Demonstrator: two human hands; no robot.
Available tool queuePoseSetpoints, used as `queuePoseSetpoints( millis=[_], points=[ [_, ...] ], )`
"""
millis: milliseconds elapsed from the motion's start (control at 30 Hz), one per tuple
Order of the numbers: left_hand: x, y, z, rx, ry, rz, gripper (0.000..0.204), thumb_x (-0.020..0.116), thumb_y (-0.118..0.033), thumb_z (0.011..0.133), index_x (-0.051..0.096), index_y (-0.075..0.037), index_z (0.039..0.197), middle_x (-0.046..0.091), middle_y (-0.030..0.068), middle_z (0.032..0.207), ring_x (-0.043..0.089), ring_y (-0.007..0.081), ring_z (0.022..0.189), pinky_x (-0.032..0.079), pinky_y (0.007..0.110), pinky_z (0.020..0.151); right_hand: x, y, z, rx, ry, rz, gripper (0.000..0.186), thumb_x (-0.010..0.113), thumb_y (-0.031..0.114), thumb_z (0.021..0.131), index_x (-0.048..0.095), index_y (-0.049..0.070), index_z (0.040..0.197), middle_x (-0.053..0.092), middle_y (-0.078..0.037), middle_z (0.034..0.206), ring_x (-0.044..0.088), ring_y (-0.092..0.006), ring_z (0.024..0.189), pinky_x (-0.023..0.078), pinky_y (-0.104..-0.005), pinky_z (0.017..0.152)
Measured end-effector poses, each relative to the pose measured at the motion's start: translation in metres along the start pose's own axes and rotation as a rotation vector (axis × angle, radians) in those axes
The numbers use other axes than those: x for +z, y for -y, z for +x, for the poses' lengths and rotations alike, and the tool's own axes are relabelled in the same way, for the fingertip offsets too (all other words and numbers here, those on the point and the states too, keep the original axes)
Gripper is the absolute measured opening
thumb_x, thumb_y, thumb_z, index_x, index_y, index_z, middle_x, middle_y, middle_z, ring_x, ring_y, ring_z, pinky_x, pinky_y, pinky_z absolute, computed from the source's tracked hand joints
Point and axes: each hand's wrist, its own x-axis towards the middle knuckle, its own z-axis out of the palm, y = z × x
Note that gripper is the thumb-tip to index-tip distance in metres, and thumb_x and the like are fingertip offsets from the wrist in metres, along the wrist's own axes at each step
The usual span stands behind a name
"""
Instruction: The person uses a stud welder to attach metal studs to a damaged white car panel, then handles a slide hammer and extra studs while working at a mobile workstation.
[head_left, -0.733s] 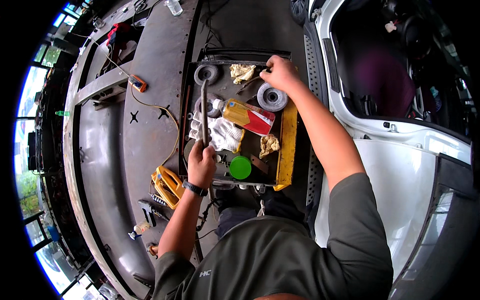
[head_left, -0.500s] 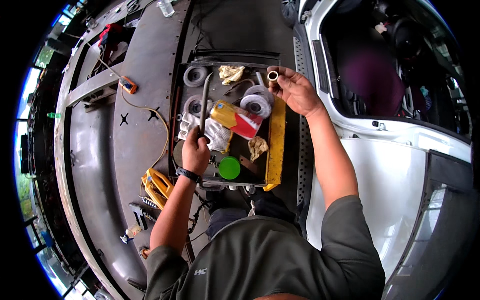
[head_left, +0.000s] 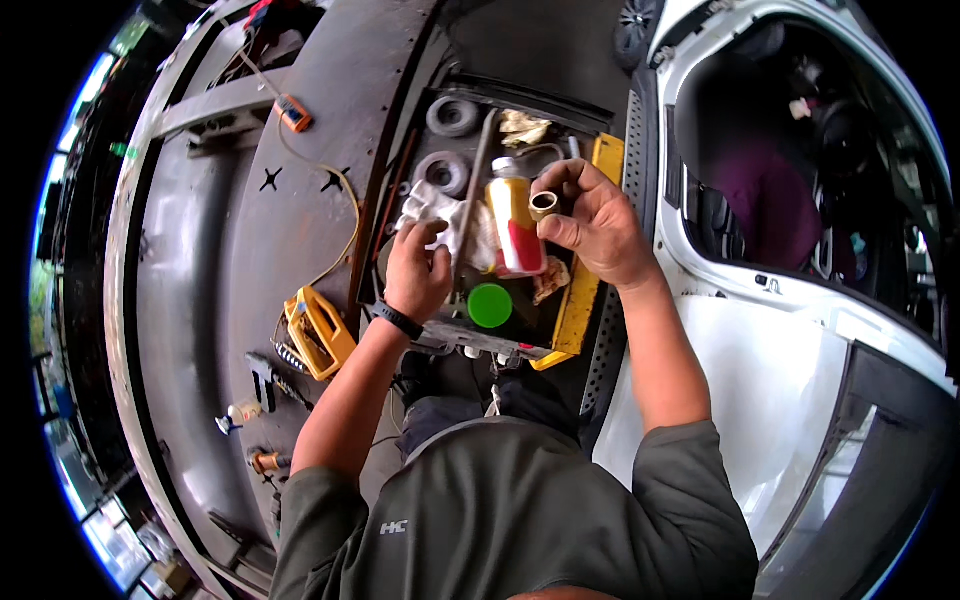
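Over the right side of a tool tray, my right hand (head_left: 605,225) pinches a short metal bushing (head_left: 544,206) between thumb and fingers, its open end showing. My left hand (head_left: 418,272) hovers at the tray's left side with loosely bent fingers apart and nothing in them. Beside its fingertips is a white work glove (head_left: 432,212). Just right of that hand a long grey metal rod (head_left: 477,180) slants across the tray. Between the hands is a yellow, white and red bottle (head_left: 512,225) with a white cap; I cannot tell whether it stands or lies.
The tray (head_left: 575,335) has a yellow right side. In it are grinding discs (head_left: 453,116), a crumpled cloth (head_left: 524,127) and a green round lid (head_left: 490,305). A white car (head_left: 740,370) with an open door is at right. A yellow jug (head_left: 318,333) sits on the metal bench at left.
My left hand has let go of the metal rod, which now lies in the tray. My right hand has come lower and nearer with the bushing. The bottle appears turned, and the view has shifted.
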Motion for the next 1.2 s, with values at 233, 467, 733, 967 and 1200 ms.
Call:
queuePoseSetpoints(
  millis=[233, 467, 733, 967, 1200],
  points=[
    [-0.071, 0.047, -0.094, -0.06, -0.143, -0.045, 0.025, 0.057, 0.004, 0.084, 0.065, 0.0, 0.108, 0.062, 0.0172, 0.11, 0.065, 0.0336, 0.097, 0.054, 0.036, 0.082, 0.107, -0.041, 0.031, 0.084, 0.089, -0.127, 0.054, 0.08, -0.003, 0.083, 0.05, 0.005, 0.127, 0.053, 0.001, 0.108, 0.056, -0.0069, 0.096, 0.05, -0.0232, 0.088],
    [-0.145, 0.182, -0.266, -0.498, -0.316, 0.105, 0.019, 0.059, -0.005, 0.085, 0.068, 0.0, 0.101, 0.065, 0.0191, 0.1, 0.065, 0.0364, 0.096, 0.053, 0.042, 0.088, 0.229, -0.131, 0.06, 0.278, 0.243, -0.147, 0.048, 0.077, -0.002, 0.085, 0.059, 0.001, 0.13, 0.057, 0.0, 0.111, 0.057, -0.0069, 0.097, 0.05, -0.0244, 0.084],
    [-0.23, 0.357, -0.392, -1.002, -0.659, 0.094, 0.026, 0.062, -0.014, 0.091, 0.067, 0.003, 0.11, 0.074, 0.0174, 0.103, 0.072, 0.0259, 0.096, 0.055, 0.035, 0.088, 0.339, -0.254, 0.029, 0.706, 0.309, -0.005, 0.031, 0.071, -0.005, 0.089, 0.063, -0.001, 0.119, 0.066, -0.003, 0.103, 0.062, -0.0107, 0.095, 0.053, -0.0264, 0.09],
    [-0.298, 0.487, -0.347, -1.242, -0.733, -0.304, 0.056, 0.066, -0.044, 0.087, 0.071, 0.01, 0.104, 0.074, 0.0199, 0.101, 0.07, 0.0271, 0.093, 0.053, 0.038, 0.084, 0.396, -0.289, 0.012, 0.741, 0.243, -0.187, 0.04, 0.074, -0.003, 0.088, 0.059, -0.001, 0.124, 0.064, -0.004, 0.109, 0.062, -0.0104, 0.099, 0.052, -0.0257, 0.09],
    [-0.318, 0.513, -0.272, -1.317, -1.177, -1.164, 0.057, 0.064, -0.062, 0.086, 0.061, -0.008, 0.104, 0.065, 0.0078, 0.081, 0.06, 0.0211, 0.058, 0.047, 0.037, 0.05, 0.395, -0.286, -0.006, 0.701, 0.143, -0.353, 0.037, 0.071, 0.0, 0.092, 0.061, -0.002, 0.128, 0.064, -0.003, 0.112, 0.062, -0.0112, 0.101, 0.05, -0.0268, 0.094]
  ],
)
